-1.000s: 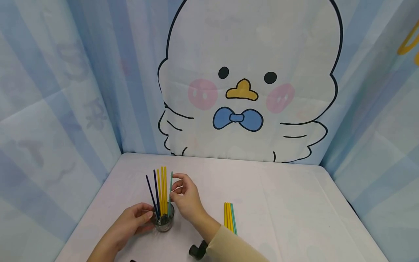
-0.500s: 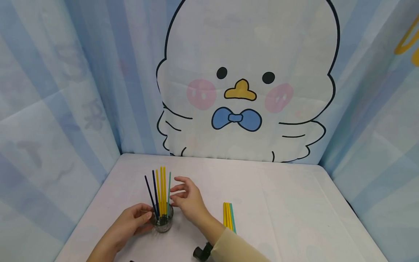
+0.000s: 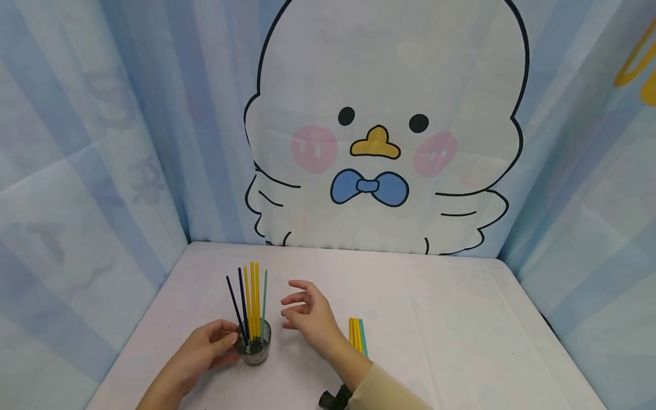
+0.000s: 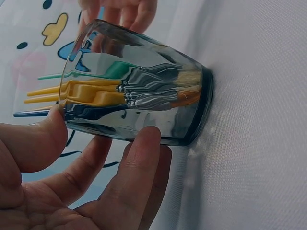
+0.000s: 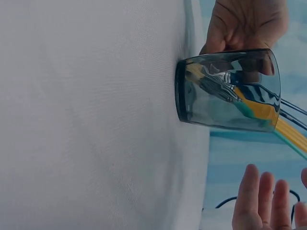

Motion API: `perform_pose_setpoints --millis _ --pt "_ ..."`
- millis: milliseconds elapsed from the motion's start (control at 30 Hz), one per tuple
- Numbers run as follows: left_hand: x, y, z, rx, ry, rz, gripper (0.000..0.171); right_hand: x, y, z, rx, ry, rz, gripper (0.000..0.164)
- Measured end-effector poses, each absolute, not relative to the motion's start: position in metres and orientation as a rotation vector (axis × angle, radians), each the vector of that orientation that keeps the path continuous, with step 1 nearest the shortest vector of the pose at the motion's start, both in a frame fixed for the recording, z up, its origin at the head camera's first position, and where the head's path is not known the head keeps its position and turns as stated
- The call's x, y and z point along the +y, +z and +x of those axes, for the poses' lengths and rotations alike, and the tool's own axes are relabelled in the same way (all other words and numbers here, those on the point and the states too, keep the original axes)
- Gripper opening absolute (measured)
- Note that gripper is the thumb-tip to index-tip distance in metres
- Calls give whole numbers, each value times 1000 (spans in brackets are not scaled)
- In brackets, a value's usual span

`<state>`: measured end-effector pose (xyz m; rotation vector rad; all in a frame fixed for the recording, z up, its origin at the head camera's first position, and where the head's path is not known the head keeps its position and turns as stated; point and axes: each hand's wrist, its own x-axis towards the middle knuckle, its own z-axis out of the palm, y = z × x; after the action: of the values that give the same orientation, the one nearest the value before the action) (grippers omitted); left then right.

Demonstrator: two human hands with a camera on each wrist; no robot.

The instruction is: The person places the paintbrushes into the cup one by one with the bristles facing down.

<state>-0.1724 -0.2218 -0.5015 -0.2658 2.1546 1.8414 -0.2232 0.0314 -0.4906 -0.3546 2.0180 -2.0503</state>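
A smoky glass tumbler [image 3: 255, 357] stands on the white-covered table, holding several paintbrushes [image 4: 98, 95] bristles down, with dark blue, yellow and green handles. My left hand [image 3: 207, 347] holds the glass from its left side; the left wrist view shows the thumb at the rim and fingertips on the wall. To the right of the glass, my right hand [image 3: 314, 319] hovers apart from it, fingers loosely spread and holding nothing. The right wrist view shows its fingers [image 5: 248, 199] clear of the brush handles.
More yellow and green handles [image 3: 357, 333] lie side by side on the table, partly hidden behind the right forearm. A black device [image 3: 335, 397] sits at the right wrist. A curtain [image 3: 379, 222] with a cartoon chick rises behind the table's back edge.
My right hand has let go of the green paintbrush, which now leans in the glass. That hand has drawn away to the right. My left hand stays on the glass.
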Motion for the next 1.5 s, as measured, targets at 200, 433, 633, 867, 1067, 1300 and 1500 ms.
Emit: perform_pose_setpoints --millis 200,433,633,867,1067,1300,1500 --pt "-222 -502 -172 2155 1838 -270 30 43 -491 -221 2058 -2024 -357 56" --pt "-224 -502 -173 2151 1831 -292 29 56 -486 -218 2089 -2004 -362 56" --pt "-224 -501 -174 2138 1837 -299 29 70 -484 -216 2103 -1977 -350 56" --pt "-224 -501 -174 2139 1837 -296 30 87 -485 -217 2126 -1952 -315 57" --pt "-224 -503 -174 2143 1837 -299 29 105 -485 -220 2170 -1940 -235 57" --pt "-224 -504 -174 2141 1838 -303 29 121 -480 -221 2249 -1940 -114 58" --pt "-224 -504 -174 2132 1837 -290 30 133 -481 -220 2267 -1931 -29 59"
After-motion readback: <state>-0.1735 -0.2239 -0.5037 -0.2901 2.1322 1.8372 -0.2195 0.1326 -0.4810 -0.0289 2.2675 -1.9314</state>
